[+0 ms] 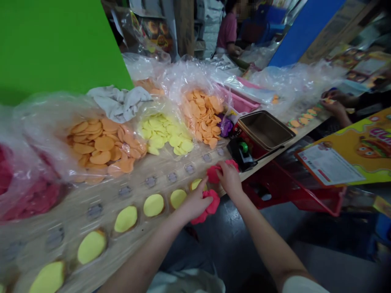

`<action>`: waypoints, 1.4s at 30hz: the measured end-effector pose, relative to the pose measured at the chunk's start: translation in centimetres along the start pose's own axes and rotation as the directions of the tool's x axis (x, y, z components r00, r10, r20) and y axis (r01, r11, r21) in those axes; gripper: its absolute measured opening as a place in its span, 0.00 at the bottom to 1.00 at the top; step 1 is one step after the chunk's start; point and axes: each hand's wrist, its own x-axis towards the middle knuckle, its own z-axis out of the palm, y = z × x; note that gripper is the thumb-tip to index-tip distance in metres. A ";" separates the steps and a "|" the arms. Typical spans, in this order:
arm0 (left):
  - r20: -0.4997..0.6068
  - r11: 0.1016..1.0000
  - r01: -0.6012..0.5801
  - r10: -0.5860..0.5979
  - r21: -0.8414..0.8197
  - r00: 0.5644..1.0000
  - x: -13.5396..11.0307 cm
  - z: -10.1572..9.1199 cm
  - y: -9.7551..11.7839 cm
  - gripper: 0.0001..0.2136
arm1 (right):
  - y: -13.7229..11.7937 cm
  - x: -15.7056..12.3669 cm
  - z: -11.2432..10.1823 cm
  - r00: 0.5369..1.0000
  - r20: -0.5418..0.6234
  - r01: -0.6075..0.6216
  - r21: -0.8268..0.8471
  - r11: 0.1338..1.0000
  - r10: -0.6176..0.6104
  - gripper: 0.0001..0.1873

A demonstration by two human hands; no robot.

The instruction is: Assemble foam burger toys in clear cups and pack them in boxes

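Observation:
My left hand (195, 201) is closed on a bunch of red discs (209, 207) at the table's front edge. My right hand (229, 177) pinches one red disc (214, 171) over the far end of a row of yellow discs (152, 204) that lie in round recesses of a wooden board (137, 191). Along the board's back runs a second row of small clear pieces (172, 176).
Clear bags hold orange discs (100, 146), yellow discs (163, 134), more orange discs (203, 114) and red discs (33, 199). A grey cloth (119, 101), a brown box (264, 130), a black device (242, 152) and a red crate (293, 191) are nearby. Another person's hands (336, 103) work at right.

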 end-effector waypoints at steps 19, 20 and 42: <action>-0.086 0.894 -0.068 0.118 0.444 0.989 0.9 3.4 1.1 0.26 | 1.6 -3.5 -0.5 0.988 0.090 0.152 -0.510 0.847 -0.123 0.25; -0.088 0.899 -0.094 0.145 0.427 0.985 0.5 3.6 0.9 0.27 | 1.5 -3.6 -0.6 0.988 0.086 0.154 -0.502 0.851 -0.128 0.26; 0.018 0.920 0.217 -0.223 -0.327 0.975 -6.1 -3.4 2.7 0.14 | -7.9 -6.8 0.4 0.992 0.110 -0.107 0.518 0.849 0.058 0.10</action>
